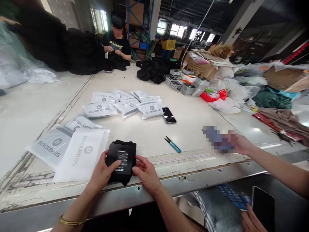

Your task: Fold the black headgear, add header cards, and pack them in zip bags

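Observation:
My left hand (103,169) grips the left side of a folded black headgear (123,142), its thumb lying across the black printed card (129,151) on top. At the right edge of the same bundle is my right hand (147,174), fingers curled against its side. The bundle rests near the table's front edge, with some black cloth sticking out below the card. Just left of it lie a white ROCKBROS pouch (83,161) and a frosted ROCKBROS bag (51,143), overlapping. Blue-handled thread snips (172,144) lie to the right, apart from both hands.
Several packed ROCKBROS pouches (100,110) and a phone (169,115) lie mid-table. At right, another person's hand (241,144) is beside a blurred item. A person (120,46) handles black cloth at the far side. Card stacks (187,89) and a carton (201,66) stand back right.

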Available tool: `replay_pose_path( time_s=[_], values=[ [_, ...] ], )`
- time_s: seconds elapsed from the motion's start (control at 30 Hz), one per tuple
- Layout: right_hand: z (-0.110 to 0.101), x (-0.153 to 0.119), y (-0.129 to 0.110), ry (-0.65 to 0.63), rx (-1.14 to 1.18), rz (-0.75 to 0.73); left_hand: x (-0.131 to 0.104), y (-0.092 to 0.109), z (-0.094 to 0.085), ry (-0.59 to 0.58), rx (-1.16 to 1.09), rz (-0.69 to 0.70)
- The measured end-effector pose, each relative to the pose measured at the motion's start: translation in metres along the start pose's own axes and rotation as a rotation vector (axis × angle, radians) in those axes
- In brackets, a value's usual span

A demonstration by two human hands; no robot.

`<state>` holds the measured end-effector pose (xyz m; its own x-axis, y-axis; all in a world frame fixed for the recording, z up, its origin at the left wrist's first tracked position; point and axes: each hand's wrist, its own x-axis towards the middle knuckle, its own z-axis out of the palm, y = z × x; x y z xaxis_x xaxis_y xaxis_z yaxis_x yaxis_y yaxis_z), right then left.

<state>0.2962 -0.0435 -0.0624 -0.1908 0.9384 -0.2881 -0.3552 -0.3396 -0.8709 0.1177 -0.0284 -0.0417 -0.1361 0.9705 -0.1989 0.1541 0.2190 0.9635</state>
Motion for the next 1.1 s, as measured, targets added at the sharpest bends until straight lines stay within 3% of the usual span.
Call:
replay_pose_path(
  time_s=[0.23, 0.6, 0.7, 0.87, 1.1],
  values=[
    [0.003, 0.002, 0.006, 0.063, -0.028, -0.018, 0.001, -0.005, -0.001, -0.074, 0.024, -0.039],
    [0.008, 0.001, 0.006, 0.103, -0.037, -0.041, -0.001, -0.004, 0.004, 0.029, 0.065, -0.045],
    [0.009, -0.003, -0.001, 0.116, -0.01, -0.075, -0.009, 0.002, 0.005, -0.007, -0.082, -0.046],
    [0.008, -0.009, -0.016, 0.108, 0.078, -0.109, -0.019, 0.007, 0.007, -0.235, -0.496, -0.299],
    [0.0, -0.013, -0.016, 0.17, 0.2, -0.052, -0.021, -0.006, 0.01, -0.204, -0.829, -0.448]
  ],
)
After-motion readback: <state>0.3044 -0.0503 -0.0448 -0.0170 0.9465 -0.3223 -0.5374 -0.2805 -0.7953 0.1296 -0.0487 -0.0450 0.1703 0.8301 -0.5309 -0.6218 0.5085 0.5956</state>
